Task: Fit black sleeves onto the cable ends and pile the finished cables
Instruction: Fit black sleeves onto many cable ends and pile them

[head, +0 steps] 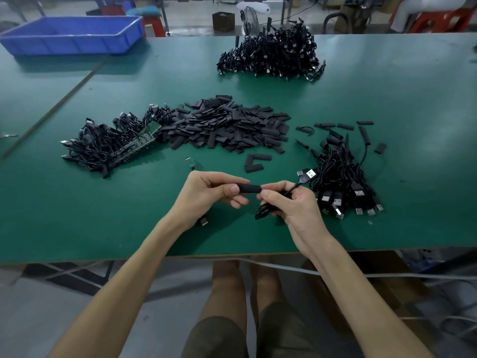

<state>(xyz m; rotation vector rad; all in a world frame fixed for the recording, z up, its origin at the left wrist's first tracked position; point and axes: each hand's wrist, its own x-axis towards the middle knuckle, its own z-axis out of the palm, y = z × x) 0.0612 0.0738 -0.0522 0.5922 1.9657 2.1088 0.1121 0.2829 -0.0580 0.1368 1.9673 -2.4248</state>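
Note:
My left hand (211, 192) pinches a black sleeve (249, 188) between thumb and fingers, just above the green table (129, 223). My right hand (286, 202) grips a black cable (263, 210) at the sleeve's right end; its USB plug (308, 174) sticks out behind the hand. A heap of loose black sleeves (227, 125) lies mid-table. To its left sits a pile of cables with bare green boards (108, 146). A pile of sleeved cables (343, 177) lies beside my right hand.
A larger heap of black cables (271, 55) sits at the far side. A blue plastic tray (74, 34) stands at the far left corner. Two loose sleeves (255, 162) and a small board (189, 161) lie just beyond my hands. The table's front edge runs under my forearms.

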